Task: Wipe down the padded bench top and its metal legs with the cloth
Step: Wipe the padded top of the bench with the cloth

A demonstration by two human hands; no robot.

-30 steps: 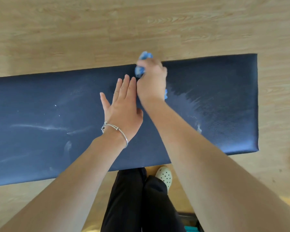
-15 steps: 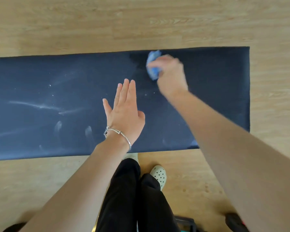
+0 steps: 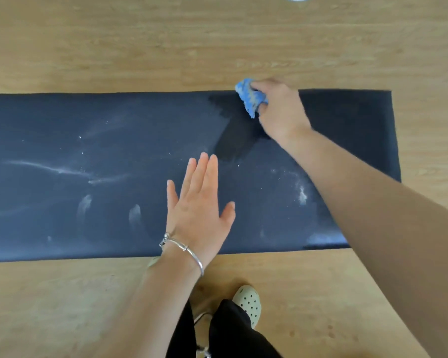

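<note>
The dark padded bench (image 3: 62, 120) runs across a wooden floor (image 3: 140, 47), and its left end passes out of view. White dusty streaks (image 3: 49, 169) and smudges mark the left half of the top. Near the middle, the left hand (image 3: 197, 210) lies flat on the padding close to the near edge, its fingers (image 3: 204, 174) straight and together and the thumb spread; a silver bracelet (image 3: 184, 250) circles the wrist. Just right of those fingertips, a darker wiped patch (image 3: 237, 140) slants up to the far edge. At its top sits the blue cloth (image 3: 250, 98), bunched up and pressed on the bench at the far edge. The right hand (image 3: 282, 112) grips it with curled fingers. More white specks (image 3: 302, 195) lie near the right forearm. The right end of the top looks darker and cleaner.
</note>
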